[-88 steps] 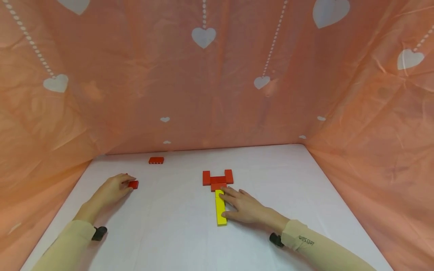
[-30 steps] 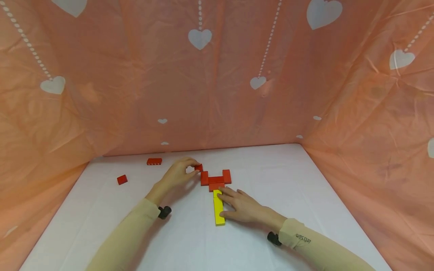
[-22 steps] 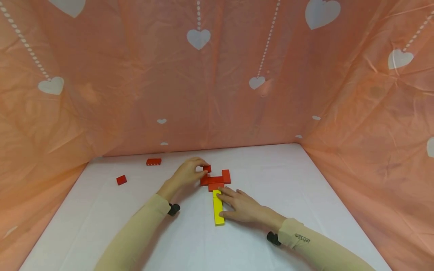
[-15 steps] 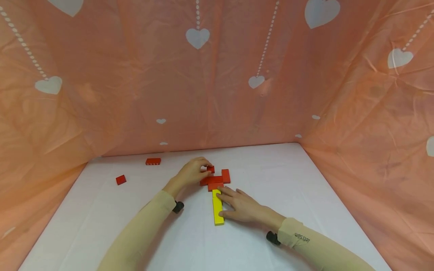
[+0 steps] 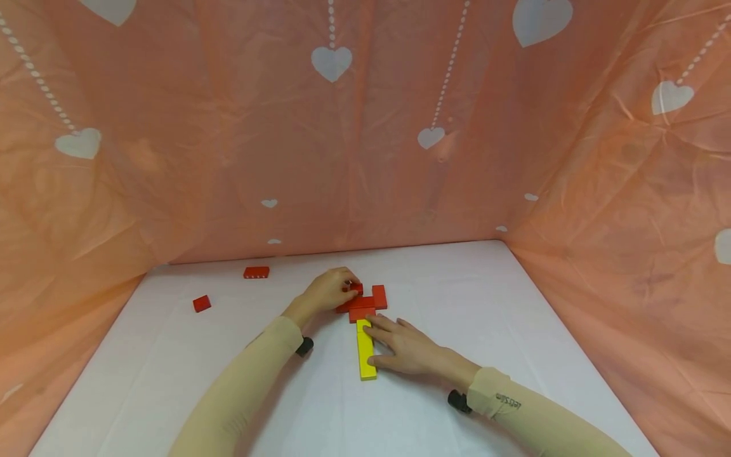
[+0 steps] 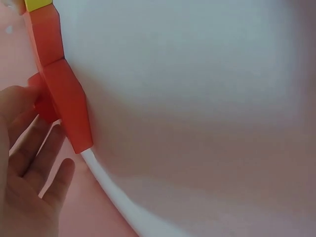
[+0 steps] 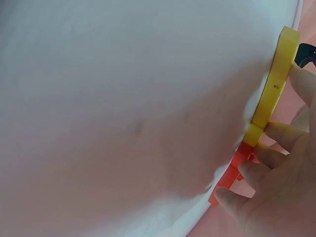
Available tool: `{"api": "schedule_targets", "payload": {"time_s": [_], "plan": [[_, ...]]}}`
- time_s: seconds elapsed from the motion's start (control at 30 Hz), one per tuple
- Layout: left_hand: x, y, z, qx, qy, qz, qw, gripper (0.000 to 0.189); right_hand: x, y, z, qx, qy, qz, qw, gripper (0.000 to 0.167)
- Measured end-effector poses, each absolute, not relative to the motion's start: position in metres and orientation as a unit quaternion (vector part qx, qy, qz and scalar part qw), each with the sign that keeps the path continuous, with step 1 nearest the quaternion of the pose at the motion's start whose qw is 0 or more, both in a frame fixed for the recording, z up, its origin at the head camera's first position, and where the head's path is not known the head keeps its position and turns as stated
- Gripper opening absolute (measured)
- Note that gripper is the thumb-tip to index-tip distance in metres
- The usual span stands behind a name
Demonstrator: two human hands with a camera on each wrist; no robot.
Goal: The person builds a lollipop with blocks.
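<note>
My left hand (image 5: 327, 293) pinches a small red block (image 5: 356, 289) between thumb and fingers, just inside a group of red blocks; the left wrist view shows this pinched block (image 6: 44, 106) beside a longer red one (image 6: 69, 106). Two red blocks lie crosswise, a far one (image 5: 362, 302) and a near one (image 5: 361, 315). An upright-lying red block (image 5: 379, 296) flanks them on the right, and its left counterpart is mostly hidden by my hand. Below runs a yellow strip of a short block (image 5: 363, 325) and a long block (image 5: 367, 358). My right hand (image 5: 408, 349) rests along its right side, fingers extended.
On the left of the white table (image 5: 143, 381) lie a small red block (image 5: 201, 303) and, farther back, a red block with white dots (image 5: 256, 272) along its front. An orange curtain with white hearts (image 5: 331, 63) encloses the back and sides.
My left hand has carried the small red block from the left of the table rightward, then down between the upright red blocks. My right hand has stayed at the yellow strip.
</note>
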State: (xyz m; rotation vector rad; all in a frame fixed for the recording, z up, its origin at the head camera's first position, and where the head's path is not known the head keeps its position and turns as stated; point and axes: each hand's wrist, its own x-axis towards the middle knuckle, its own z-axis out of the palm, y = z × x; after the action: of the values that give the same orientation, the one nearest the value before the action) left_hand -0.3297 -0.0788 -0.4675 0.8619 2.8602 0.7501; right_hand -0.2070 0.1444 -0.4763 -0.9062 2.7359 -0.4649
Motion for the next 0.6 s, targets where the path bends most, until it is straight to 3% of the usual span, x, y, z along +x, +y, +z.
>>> {"api": "schedule_targets", "payload": {"time_s": [0.6], "plan": [[-0.3359,-0.0758,-0.4687,0.290,0.927,0.231,0.060,0.022,-0.2065,0.1441,-0.4752,-0.307,0.931,-0.158,0.116,0.070]]}}
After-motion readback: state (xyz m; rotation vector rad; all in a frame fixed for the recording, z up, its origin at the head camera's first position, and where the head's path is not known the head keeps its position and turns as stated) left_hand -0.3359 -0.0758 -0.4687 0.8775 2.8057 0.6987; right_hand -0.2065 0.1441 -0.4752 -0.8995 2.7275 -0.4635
